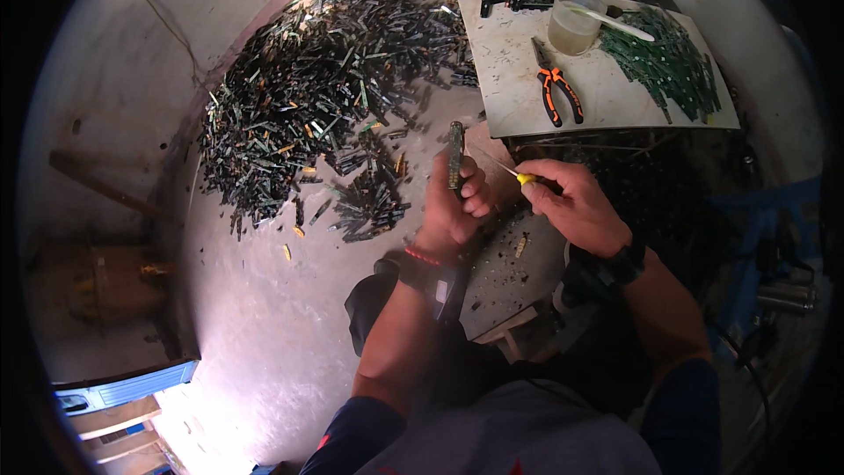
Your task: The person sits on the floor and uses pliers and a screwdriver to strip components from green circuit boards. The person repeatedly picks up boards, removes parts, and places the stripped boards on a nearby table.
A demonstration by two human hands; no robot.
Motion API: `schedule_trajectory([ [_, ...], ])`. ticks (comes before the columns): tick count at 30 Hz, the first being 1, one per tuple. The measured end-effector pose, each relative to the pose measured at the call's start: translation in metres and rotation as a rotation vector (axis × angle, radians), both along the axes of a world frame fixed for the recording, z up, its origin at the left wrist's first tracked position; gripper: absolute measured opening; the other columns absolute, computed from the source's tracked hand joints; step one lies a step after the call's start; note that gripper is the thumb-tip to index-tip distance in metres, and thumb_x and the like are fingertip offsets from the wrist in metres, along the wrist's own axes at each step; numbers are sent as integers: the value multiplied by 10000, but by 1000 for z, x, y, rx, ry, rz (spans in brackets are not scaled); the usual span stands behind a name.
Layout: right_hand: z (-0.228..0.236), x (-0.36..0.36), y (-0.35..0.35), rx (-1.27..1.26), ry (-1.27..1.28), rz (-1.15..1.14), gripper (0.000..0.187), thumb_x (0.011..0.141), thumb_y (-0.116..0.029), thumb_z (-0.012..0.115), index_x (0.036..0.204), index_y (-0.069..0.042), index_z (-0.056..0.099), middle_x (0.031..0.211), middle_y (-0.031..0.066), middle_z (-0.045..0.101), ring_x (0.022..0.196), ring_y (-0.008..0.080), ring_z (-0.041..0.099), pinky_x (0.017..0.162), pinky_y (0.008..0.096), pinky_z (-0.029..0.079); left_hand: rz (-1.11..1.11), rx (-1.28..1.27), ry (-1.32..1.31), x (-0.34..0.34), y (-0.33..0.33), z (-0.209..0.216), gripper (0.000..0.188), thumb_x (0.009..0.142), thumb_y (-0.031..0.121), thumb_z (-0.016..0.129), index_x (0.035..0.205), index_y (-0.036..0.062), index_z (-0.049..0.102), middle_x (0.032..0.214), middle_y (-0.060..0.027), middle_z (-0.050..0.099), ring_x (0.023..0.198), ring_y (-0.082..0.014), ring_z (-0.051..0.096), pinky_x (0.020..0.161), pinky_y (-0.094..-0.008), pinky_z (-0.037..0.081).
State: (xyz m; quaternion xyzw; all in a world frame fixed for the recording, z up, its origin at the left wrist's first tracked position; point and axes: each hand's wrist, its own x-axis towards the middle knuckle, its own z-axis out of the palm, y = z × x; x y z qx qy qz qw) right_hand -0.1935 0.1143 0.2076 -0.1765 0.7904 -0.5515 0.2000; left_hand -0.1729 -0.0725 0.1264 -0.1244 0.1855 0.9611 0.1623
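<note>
Upright in my left hand (457,202) is a narrow dark strip (454,155), with a speckled, circuit-board-like surface; my fingers are wrapped round its lower part. My right hand (585,211) grips a thin screwdriver (526,179) by its yellow handle. The shaft points left and up toward the strip. I cannot tell whether its tip touches the strip. Below the hands, a small yellowish piece (521,246) lies among dark crumbs on a low board.
A big heap of dark strips (299,97) spreads over the floor ahead and left. At the right, a pale board (505,110) bears orange-and-black pliers (556,92), a clear cup (571,31) of cloudy liquid, a white-handled tool (629,28) and green strips (659,62).
</note>
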Motion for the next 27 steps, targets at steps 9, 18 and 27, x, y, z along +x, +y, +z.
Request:
schedule_trajectory([
  [9,-14,-5,3,-14,72,-97,241,842,-77,559,1055,31,592,760,98,595,620,113,521,571,253,436,-119,212,99,-2,6,-5,419,939,493,353,762,125,443,560,45,361,418,-83,262,433,-239,225],
  [18,-15,-7,6,12,58,-98,258,853,-86,565,1082,33,586,752,66,580,618,86,511,555,225,426,-136,189,103,-1,10,-6,446,928,533,355,768,127,450,567,35,376,427,-90,276,433,-241,233],
  [27,12,-26,30,26,-58,35,251,842,-96,577,1053,38,606,732,61,610,622,102,547,569,238,444,-215,178,142,5,11,-6,451,910,556,386,782,127,444,575,18,390,445,-94,299,437,-239,264],
])
